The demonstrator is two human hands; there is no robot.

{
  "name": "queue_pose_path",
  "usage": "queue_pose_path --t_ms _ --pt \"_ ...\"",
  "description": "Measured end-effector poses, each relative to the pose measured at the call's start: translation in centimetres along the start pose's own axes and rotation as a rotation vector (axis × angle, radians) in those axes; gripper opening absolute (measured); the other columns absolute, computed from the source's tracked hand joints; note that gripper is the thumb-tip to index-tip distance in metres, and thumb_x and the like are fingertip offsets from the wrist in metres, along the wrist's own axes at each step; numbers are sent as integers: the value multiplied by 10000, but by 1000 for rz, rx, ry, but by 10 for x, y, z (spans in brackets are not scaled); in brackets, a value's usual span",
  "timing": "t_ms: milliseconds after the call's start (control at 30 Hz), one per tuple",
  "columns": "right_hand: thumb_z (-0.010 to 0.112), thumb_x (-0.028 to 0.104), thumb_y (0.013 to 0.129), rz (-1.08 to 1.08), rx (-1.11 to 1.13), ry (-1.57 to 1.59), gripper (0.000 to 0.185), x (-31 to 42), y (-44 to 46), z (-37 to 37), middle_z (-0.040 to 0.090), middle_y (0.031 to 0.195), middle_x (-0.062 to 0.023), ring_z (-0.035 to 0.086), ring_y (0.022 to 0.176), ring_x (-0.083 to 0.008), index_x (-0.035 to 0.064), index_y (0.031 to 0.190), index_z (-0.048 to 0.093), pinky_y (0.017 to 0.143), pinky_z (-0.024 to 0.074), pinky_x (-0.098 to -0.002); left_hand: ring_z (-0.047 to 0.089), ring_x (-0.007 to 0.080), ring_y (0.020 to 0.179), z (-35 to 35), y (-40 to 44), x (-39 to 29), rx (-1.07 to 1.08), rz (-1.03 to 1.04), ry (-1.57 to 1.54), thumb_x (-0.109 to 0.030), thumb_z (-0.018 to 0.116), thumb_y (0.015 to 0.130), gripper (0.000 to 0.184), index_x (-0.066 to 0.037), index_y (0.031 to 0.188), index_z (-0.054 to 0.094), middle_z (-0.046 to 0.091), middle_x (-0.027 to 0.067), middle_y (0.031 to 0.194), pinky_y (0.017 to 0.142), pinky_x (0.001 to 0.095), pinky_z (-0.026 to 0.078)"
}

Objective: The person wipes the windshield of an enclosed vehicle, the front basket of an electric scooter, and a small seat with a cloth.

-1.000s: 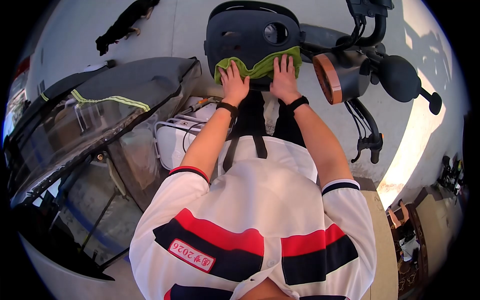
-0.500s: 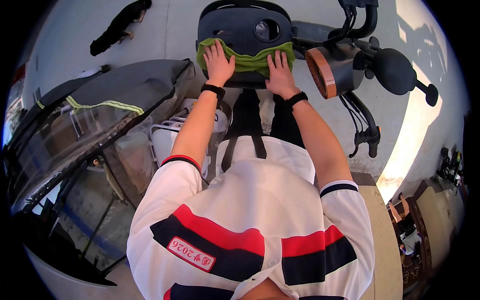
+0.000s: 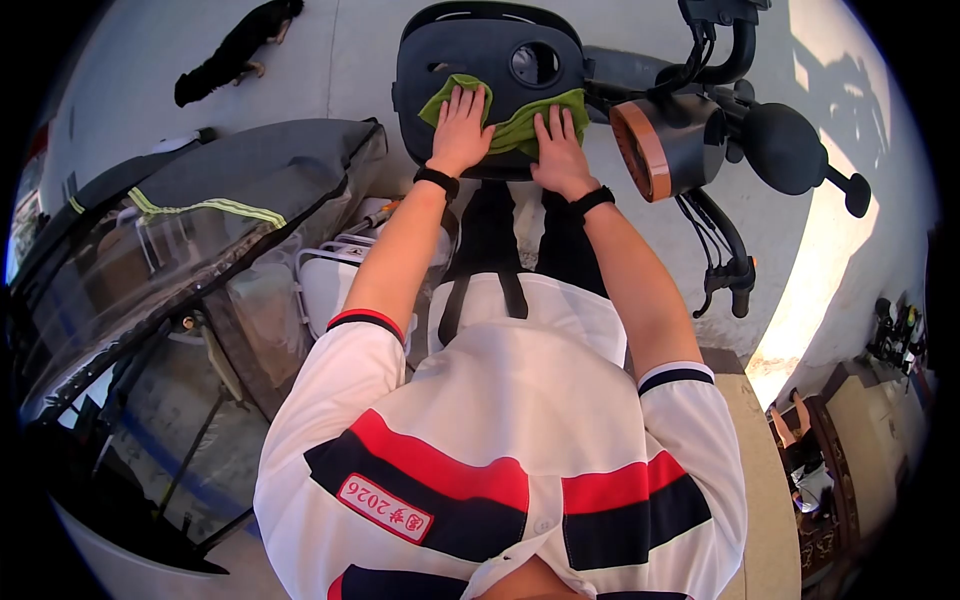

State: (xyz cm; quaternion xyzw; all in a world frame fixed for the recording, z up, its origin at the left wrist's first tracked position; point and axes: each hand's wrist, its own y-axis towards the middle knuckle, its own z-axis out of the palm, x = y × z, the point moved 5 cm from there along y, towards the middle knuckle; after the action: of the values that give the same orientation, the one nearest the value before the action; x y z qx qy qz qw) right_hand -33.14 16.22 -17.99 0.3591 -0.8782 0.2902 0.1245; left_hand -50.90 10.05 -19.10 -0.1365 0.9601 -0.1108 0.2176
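Observation:
A green cloth (image 3: 515,132) lies bunched on a black plastic case (image 3: 470,50) with a round opening at its upper right. My left hand (image 3: 462,130) rests flat on the cloth's left part, fingers spread and pointing away from me. On the cloth's right part lies my right hand (image 3: 560,152), its fingers also spread. Both palms face down on the cloth. Between the hands the cloth is folded together, and the bare lower left of the case shows beside it.
Right of the case are a vehicle's round headlight (image 3: 640,150), handlebar (image 3: 735,270) and mirror (image 3: 785,148). A covered vehicle (image 3: 250,165) stands at the left, near white metal parts (image 3: 325,285). A black dog (image 3: 235,55) is at the upper left. A person's legs (image 3: 795,420) show lower right.
My left hand has moved right, bringing the cloth's left end inward and bunching it. My right hand stays on the cloth's right part. The dog has shifted slightly left in view.

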Motion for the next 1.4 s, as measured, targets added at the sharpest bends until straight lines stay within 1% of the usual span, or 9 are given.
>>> queue_pose_path --t_ms 267,300,567,700,800,900,1000,1200,1400 --pt "761 225 764 33 0 -21 932 3 0 4 136 1619 -250 124 1493 -458 30 1537 279 1196 252 -491 211 427 1474 -13 -16 54 -247 -204 24 -359 636 910 860 14 1549 197 256 237 1575 1189 523 222" --pt "752 228 771 36 1 -24 922 3 0 5 129 1624 -241 116 1498 -449 33 1538 280 1194 254 -500 202 477 1460 -8 -22 54 -221 -221 -1 -370 637 907 886 28 1549 174 247 254 1572 1184 538 221" --pt "737 203 779 17 -41 15 889 0 -2 4 157 1621 -225 141 1499 -425 53 1537 297 1193 265 -480 130 577 1435 26 -54 19 22 -191 -42 -356 632 916 932 38 1558 83 231 259 1581 1198 544 186" --pt "714 165 794 -3 -85 13 812 -1 -4 3 203 1607 -228 177 1489 -423 47 1509 348 1186 285 -465 150 541 1449 25 -47 1 27 -116 -205 -280 625 924 875 35 1557 110 241 253 1581 1203 507 207" --pt "692 111 792 -33 -203 16 696 -1 -4 4 296 1561 -227 257 1451 -426 31 1438 445 1170 309 -458 191 497 1456 23 -46 -4 34 -80 -245 -222 631 917 774 4 1542 235 285 233 1570 1197 484 237" --pt "677 68 772 -59 -306 -8 547 3 -7 1 413 1459 -217 360 1372 -414 19 1305 561 1124 365 -454 315 456 1402 9 -53 -8 -27 90 -307 -148 661 882 607 -35 1440 451 429 198 1468 1148 465 328" --pt "673 49 754 -82 -361 42 416 6 -9 0 498 1302 -189 470 1227 -392 47 1167 629 1035 439 -448 441 407 1287 3 -58 -1 -77 47 -326 -90 697 832 463 -69 1283 595 529 160 1317 1071 446 409" --pt "649 2 748 -68 -277 100 301 17 -11 23 563 1091 -119 545 1039 -357 89 1035 675 918 489 -440 524 368 1111 -1 -73 24 -108 -104 -235 -80 725 795 326 -82 1113 652 559 125 1140 972 431 463" --pt "637 -17 775 -83 -167 215 265 33 -3 38 591 1091 -139 543 1083 -368 38 1033 665 960 470 -428 538 362 1081 -18 -72 48 -150 -197 -220 -99 726 805 296 -50 1089 655 577 126 1103 931 431 474"
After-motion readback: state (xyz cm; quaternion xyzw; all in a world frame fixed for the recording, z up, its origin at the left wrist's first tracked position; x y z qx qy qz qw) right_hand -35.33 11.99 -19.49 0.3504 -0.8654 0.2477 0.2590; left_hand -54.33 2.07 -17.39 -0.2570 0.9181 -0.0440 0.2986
